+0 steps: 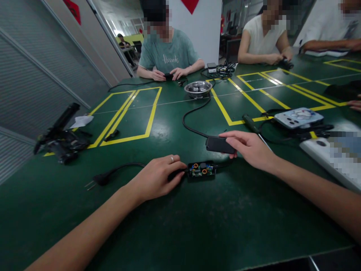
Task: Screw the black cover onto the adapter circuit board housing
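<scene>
Near the middle of the green table (158,226), a small open black case (201,170) lies flat, its board facing up with two copper-coloured rings and blue and green parts in view. At its left end is the left hand (160,177), palm down, thumb and forefinger with only a narrow gap between them where a cord comes in; how firmly they hold it, I cannot tell. A ring (172,160) sits on one finger. Left of this hand, a black plug (101,179) rests on the table, prongs pointing away from the case.

Just beyond the case's right end, the right hand (251,148) pinches a black cover (220,144) between thumb and fingers, tilted and raised, apart from the case. A second cord (184,122) curves from near a metal bowl (198,88) down to behind the cover. Beside the right hand lies a screwdriver (249,122), its handle pointing away; farther right is a phone (299,117). Yellow tape (150,120) marks the table. Across it, a person in a green shirt (172,49) holds a small black thing (168,76) with both hands.
</scene>
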The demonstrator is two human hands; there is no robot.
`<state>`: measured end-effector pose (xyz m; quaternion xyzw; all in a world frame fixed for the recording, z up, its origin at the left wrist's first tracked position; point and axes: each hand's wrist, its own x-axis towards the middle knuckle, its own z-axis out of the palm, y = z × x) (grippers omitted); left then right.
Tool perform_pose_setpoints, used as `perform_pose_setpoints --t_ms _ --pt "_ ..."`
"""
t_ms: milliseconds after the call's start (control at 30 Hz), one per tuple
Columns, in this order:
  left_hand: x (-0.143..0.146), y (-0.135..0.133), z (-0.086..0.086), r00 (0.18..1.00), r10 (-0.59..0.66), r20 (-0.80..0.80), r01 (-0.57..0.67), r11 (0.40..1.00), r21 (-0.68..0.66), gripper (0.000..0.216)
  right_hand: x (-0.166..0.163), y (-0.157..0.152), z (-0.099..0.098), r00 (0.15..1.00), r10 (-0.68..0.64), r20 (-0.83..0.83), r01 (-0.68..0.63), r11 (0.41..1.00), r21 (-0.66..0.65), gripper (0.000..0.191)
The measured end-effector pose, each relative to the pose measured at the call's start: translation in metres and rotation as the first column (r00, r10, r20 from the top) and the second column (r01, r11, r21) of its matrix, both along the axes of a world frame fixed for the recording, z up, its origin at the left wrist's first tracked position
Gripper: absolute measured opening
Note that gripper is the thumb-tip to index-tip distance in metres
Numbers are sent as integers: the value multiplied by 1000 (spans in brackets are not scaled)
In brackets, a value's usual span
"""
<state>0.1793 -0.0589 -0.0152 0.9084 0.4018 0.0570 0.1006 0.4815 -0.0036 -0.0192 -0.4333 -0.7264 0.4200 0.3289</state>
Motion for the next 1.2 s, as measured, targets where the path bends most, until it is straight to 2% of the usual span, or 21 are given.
perform_pose_setpoints --t_ms 100,200,333,467,600,733,967,1033,1100,1200 --pt "0 0 0 1000 -3 -8 3 1000 -7 27 -4 -3 -5 995 95 -28 -97 989 -110 44" --pt "-1 0 0 1000 -2 -15 2 1000 -4 28 -5 -6 -8 992 113 -54 -120 984 -130 59" --pt "-1 -1 0 1000 -3 -18 2 1000 -17 28 -10 -18 -7 995 91 40 -93 995 44 50" --pt "0 0 0 1000 0 -10 0 999 -38 26 -23 -29 -3 978 183 101 -201 957 208 45" --pt "1 1 -1 1000 4 7 -4 999 -53 22 -33 -30 -8 935 261 241 -324 905 277 46" --pt "1 1 -1 1000 9 12 -8 998 -64 22 -33 -28 -14 897 216 385 -355 872 337 46" --pt "1 2 0 1000 4 -14 -5 998 -68 22 -33 -34 -11 824 163 543 -427 809 404 53" --pt "0 2 1 999 7 -50 -9 999 -37 25 -34 -35 -11 809 141 570 -435 796 421 54" --pt "1 2 2 997 68 -43 -65 996 57 31 -35 -36 -13 797 118 592 -440 785 436 55" --pt "10 0 2 969 203 140 -235 932 275 42 -36 -36 -14 793 105 601 -443 776 449 57"
